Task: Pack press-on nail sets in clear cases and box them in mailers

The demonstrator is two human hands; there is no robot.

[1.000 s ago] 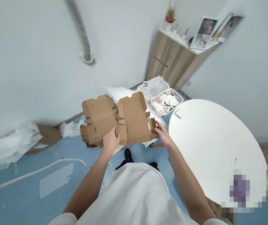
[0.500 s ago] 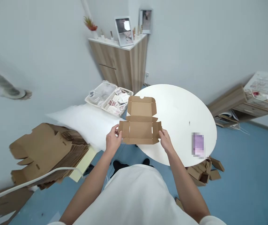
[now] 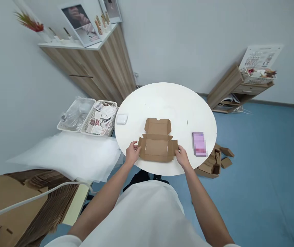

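A brown cardboard box blank, unfolded with its flaps spread, is over the near part of the round white table. My left hand pinches its left side flap between thumb and fingers. On the opposite side, my right hand grips the right flap the same way. The lid panel points away from me. To the right of the blank lies a pixelated purple-pink item. A small white flat item rests near the table's left edge.
Two white baskets stand left of the table, one holding packets. White sheeting and stacked cardboard blanks are nearer on the left. Folded boxes lie on the floor at right. A wooden cabinet stands behind.
My view has turned right and moved nearer the table. Both hands have brought the box blank from the table's left edge to over its near middle. The small white item has come into view.
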